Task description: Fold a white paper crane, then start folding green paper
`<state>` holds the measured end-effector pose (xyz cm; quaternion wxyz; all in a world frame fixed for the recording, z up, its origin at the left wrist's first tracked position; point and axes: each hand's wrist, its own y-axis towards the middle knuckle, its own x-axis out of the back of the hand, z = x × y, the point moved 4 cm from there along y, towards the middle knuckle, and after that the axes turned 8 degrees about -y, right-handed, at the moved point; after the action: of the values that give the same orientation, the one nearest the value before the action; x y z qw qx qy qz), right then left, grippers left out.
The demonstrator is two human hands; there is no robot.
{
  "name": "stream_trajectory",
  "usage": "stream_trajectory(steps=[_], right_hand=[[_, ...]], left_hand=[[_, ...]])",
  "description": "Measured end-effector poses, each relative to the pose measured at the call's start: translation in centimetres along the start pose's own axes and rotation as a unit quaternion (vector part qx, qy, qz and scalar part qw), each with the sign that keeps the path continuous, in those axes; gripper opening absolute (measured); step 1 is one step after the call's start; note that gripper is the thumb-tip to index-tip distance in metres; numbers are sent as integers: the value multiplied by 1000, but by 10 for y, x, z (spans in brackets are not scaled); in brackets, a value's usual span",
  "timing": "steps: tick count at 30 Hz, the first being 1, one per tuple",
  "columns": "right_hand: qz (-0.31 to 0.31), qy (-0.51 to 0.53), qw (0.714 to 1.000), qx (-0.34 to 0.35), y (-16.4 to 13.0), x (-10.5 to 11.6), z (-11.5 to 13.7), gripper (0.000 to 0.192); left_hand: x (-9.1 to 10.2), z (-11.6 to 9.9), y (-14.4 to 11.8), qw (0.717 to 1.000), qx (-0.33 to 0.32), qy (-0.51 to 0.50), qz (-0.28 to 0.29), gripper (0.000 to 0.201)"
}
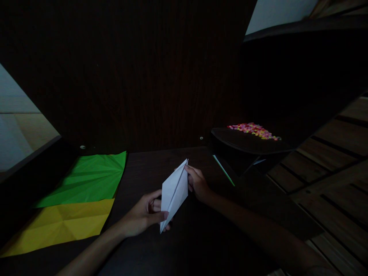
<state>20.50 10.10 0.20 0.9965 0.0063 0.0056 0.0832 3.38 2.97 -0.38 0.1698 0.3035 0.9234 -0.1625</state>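
Holding a folded white paper (174,193) between both hands, head view, dim light. Left hand (143,216) curled around the paper's lower end, thumb pressed across the front near the bottom tip, fingers behind. Right hand (197,183) pinches the upper right edge near the top point, fingers closed on it. Paper is a long pointed shape with a centre crease, tilted, top tip leaning right, held just above the dark table (149,165). Left of the left hand, flat on the table: a creased green sheet (89,180), and nearer the body a creased yellow sheet (63,224), the two edges touching. Beyond the right hand, a dark tray (247,143) with a pile of small multicoloured pieces (254,130); too small to tell what they are. A thin green strip (224,170) lies near the right hand, below the tray.
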Motion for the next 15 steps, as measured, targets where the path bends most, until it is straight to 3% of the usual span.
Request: stream_trajectory(steps=[9, 15], right_hand=[[-2, 29, 998, 53, 5, 5, 4, 29], [18, 33, 998, 43, 2, 4, 6, 27]], left_hand=[[4, 0, -4, 999, 36, 14, -1, 47], [7, 5, -5, 998, 60, 17, -3, 31]])
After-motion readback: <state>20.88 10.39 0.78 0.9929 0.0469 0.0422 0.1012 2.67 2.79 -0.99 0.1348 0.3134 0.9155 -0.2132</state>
